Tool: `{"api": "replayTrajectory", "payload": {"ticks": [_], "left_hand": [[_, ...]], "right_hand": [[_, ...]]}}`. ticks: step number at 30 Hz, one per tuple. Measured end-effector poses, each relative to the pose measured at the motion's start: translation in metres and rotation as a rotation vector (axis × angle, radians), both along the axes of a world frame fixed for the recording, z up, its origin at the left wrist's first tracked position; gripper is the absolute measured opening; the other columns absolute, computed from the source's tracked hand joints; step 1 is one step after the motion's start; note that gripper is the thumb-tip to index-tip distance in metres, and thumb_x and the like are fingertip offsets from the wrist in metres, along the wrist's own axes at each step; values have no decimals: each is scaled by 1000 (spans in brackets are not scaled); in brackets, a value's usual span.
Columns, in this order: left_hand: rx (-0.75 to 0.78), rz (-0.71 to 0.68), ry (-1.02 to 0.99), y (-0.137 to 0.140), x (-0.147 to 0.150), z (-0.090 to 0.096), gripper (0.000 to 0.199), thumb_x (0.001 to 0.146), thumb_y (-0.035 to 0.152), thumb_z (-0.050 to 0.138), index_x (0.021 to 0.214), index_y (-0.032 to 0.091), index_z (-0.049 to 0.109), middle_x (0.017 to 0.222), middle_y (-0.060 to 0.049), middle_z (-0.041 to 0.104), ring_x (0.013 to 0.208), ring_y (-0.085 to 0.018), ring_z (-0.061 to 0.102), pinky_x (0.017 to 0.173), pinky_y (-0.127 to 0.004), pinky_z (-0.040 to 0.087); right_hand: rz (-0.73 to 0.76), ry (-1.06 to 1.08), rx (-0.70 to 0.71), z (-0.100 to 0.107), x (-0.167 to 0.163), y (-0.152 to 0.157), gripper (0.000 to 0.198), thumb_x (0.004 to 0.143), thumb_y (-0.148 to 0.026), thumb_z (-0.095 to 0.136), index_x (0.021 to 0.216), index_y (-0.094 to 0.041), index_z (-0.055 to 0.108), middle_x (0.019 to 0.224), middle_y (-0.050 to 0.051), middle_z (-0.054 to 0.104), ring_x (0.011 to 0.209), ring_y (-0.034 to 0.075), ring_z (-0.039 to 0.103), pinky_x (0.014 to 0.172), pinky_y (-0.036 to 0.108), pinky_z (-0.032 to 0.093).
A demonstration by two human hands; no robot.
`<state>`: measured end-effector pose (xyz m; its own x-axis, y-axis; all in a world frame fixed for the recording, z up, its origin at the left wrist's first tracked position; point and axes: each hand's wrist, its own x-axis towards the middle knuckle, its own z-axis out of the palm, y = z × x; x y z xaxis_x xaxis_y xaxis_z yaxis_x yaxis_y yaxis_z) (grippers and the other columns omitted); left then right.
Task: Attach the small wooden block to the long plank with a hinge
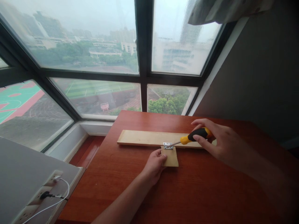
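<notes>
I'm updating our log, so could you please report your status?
Left grip holding small board. Right grip on screwdriver, tip at hinge. Long board just beyond; no obstruction seen.

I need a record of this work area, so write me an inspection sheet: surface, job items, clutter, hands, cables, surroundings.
Surface: reddish-brown wooden table.
Job's things: long pale wooden board lies on the table; small squarish tan wooden piece in front of it, with silver metal hinge at its far edge; screwdriver with yellow-and-black handle, its tip at the hinge.
Clutter: nothing seen.
Hands: left hand grips the small piece; right hand holds the screwdriver's handle.
Cables: thin white cable and black plug at white wall sockets, left.
Surroundings: dark-framed glass windows ahead; green trees outside.
</notes>
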<state>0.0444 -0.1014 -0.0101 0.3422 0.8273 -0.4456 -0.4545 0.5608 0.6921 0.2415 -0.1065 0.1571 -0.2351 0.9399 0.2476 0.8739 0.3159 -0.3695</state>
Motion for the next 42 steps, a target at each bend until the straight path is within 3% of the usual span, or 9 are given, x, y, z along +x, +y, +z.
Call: {"api": "replayTrajectory", "payload": {"ticks": [6, 13, 19, 25, 29, 32, 35, 39, 42], "left_hand": [[4, -3, -16, 0, 0, 0, 35, 71, 11, 66, 106, 9, 65, 94, -13, 71, 75, -19, 66, 67, -28, 52], [6, -4, -24, 0, 0, -3, 33, 71, 12, 66, 104, 10, 66, 93, -13, 71, 74, -19, 66, 65, -26, 51], [2, 3, -19, 0, 0, -1, 31, 70, 11, 67, 101, 9, 67, 94, -14, 71, 75, -19, 66, 67, -27, 51], [3, 3, -23, -1, 0, 2, 31, 69, 11, 66, 100, 10, 67, 94, -13, 71, 76, -20, 66, 67, -28, 51], [4, -3, -21, 0, 0, 1, 31, 70, 11, 66, 101, 9, 67, 94, -14, 71, 76, -19, 66, 68, -28, 51], [-1, -5, -11, 0, -1, 1, 30, 71, 11, 65, 100, 9, 66, 94, -14, 71, 76, -19, 66, 68, -28, 52], [-6, -11, 2, 0, -1, 1, 29, 72, 11, 64, 101, 9, 66, 94, -14, 71, 75, -19, 66, 67, -27, 51], [-6, -15, -1, 0, -1, 1, 31, 71, 12, 65, 102, 9, 67, 94, -14, 71, 75, -19, 66, 66, -27, 51], [3, -18, -13, 0, -1, 0, 31, 71, 13, 67, 102, 10, 67, 93, -13, 71, 75, -19, 66, 66, -27, 50]], "right_hand": [[-150, -185, 73, -3, -1, 3, 25, 87, -50, 51, 91, -27, 60, 75, -1, 69, 63, 20, 63, 53, 30, 41], [31, 13, 34, -1, -1, 4, 23, 85, -29, 53, 108, -25, 55, 103, 2, 67, 86, 18, 65, 67, 26, 49], [-197, -190, 108, -9, -2, 10, 28, 88, -50, 49, 99, -26, 58, 82, 2, 69, 69, 24, 65, 58, 33, 45], [15, 76, -13, -5, 5, 9, 28, 83, -26, 53, 111, -25, 54, 109, 3, 66, 82, 17, 66, 65, 26, 50], [-74, 17, 65, -10, 6, 13, 31, 86, -40, 54, 114, -25, 56, 91, 3, 70, 70, 18, 66, 58, 27, 48], [-173, -130, 124, -14, 4, 14, 31, 86, -51, 52, 101, -26, 61, 79, 1, 70, 65, 20, 65, 55, 30, 44], [-161, -121, 107, -10, 2, 12, 24, 86, -46, 52, 97, -25, 60, 83, 2, 69, 68, 20, 65, 57, 30, 46], [25, 51, 23, -2, 1, 10, 25, 84, -29, 53, 109, -24, 55, 104, 4, 68, 83, 18, 66, 66, 27, 50], [-33, 1, 65, -3, 1, 12, 30, 87, -37, 52, 114, -24, 56, 95, 4, 70, 77, 19, 66, 62, 28, 48]]}}
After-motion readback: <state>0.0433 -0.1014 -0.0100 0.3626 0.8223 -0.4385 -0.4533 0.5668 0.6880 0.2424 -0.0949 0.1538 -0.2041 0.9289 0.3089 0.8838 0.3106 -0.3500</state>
